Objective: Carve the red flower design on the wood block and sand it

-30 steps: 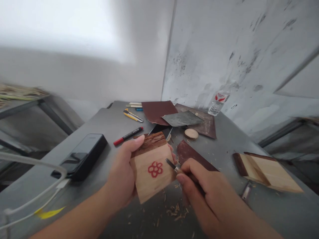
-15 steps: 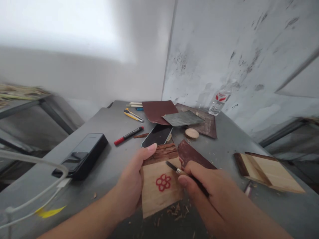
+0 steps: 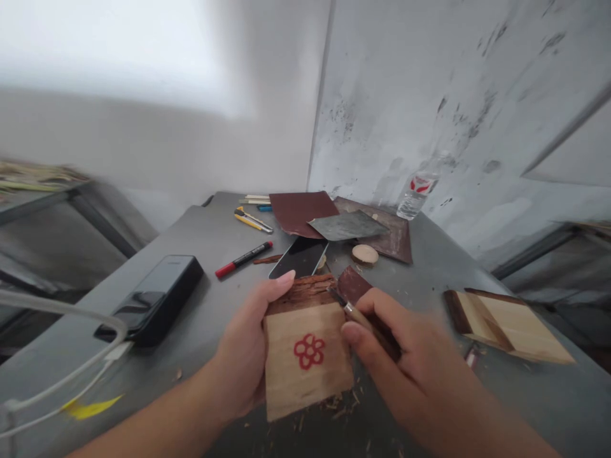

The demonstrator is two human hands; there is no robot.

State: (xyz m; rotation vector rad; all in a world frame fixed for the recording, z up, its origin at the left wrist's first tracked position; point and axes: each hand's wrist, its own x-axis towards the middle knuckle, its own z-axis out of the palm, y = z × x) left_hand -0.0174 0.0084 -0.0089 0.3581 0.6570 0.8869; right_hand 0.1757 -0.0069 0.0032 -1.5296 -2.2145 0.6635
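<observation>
1. The left hand (image 3: 243,350) grips a flat, pale wooden block with a strip of rough brown bark along its far edge (image 3: 305,375), fingers behind it and thumb along the bark. The block is held up just above the table, tilted toward the wearer, so its face and bark edge both stay in view.
2. A red flower-shaped mark (image 3: 309,351) sits near the middle of the block's face, clear of both hands.
3. The right hand (image 3: 405,356) pinches a slim, wooden-handled carving knife (image 3: 356,317) close to the blade, a hold that seems chosen for fine control. Its tip reaches the bark edge, though whether it touches cannot be told.
4. The two hands are apart, just beside each other, and meet only through the knife and block.
5. Pale wood shavings (image 3: 337,410) lie on the grey metal table (image 3: 157,401) beneath the block, and a strip of brown sandpaper (image 3: 352,284) lies just behind it.
6. Farther off lie a black smartphone (image 3: 298,257), a red-and-black marker (image 3: 243,259), a yellow utility knife (image 3: 252,220), a round wooden slice (image 3: 365,254), and a glossy black power bank (image 3: 153,302) with its white cable (image 3: 62,362), all seemingly set aside to leave room for the hands. To the right rests a second bark-edged wooden piece (image 3: 510,327).
</observation>
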